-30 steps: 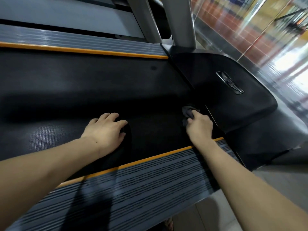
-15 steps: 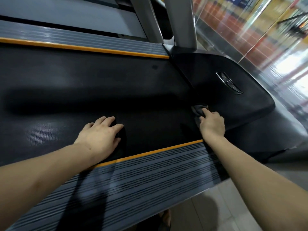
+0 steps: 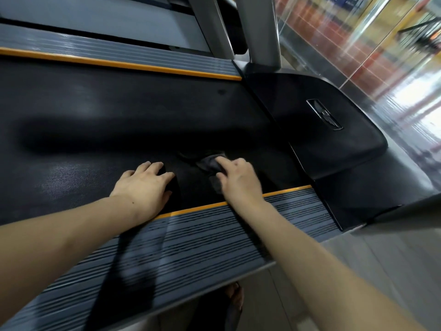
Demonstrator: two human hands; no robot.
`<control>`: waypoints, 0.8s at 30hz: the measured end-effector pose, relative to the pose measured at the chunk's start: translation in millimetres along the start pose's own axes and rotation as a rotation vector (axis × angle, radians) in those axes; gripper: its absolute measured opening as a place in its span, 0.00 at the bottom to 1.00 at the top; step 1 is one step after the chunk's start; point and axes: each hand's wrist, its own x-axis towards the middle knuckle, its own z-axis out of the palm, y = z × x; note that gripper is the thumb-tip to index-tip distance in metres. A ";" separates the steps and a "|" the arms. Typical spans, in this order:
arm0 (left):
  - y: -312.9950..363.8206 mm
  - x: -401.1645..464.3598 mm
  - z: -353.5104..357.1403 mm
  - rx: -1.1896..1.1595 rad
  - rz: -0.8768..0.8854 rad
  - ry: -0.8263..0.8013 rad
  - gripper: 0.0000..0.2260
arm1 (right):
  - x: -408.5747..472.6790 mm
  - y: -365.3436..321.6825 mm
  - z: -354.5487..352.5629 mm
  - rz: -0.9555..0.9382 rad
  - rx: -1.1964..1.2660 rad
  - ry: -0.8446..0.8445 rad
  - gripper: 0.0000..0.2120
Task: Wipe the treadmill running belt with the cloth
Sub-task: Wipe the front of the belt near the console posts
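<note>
Cloth (image 3: pixel 210 163) and right hand (image 3: pixel 238 177), seemingly nearer left hand (image 3: pixel 143 185)

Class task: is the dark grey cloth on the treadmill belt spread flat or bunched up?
Bunched up: the dark grey cloth shows crumpled folds beneath the right hand on the black textured running belt.

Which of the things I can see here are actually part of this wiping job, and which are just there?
Part of the job:
- running belt
- cloth, under the right hand
- left hand, resting flat on the belt

Just there:
- ribbed side rail with orange strip
- black motor cover
- grey uprights
- glass wall
</note>
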 end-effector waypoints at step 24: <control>-12.4 -19.8 3.1 -0.080 -0.009 -0.010 0.23 | 4.9 34.3 -9.4 0.408 -0.077 0.053 0.20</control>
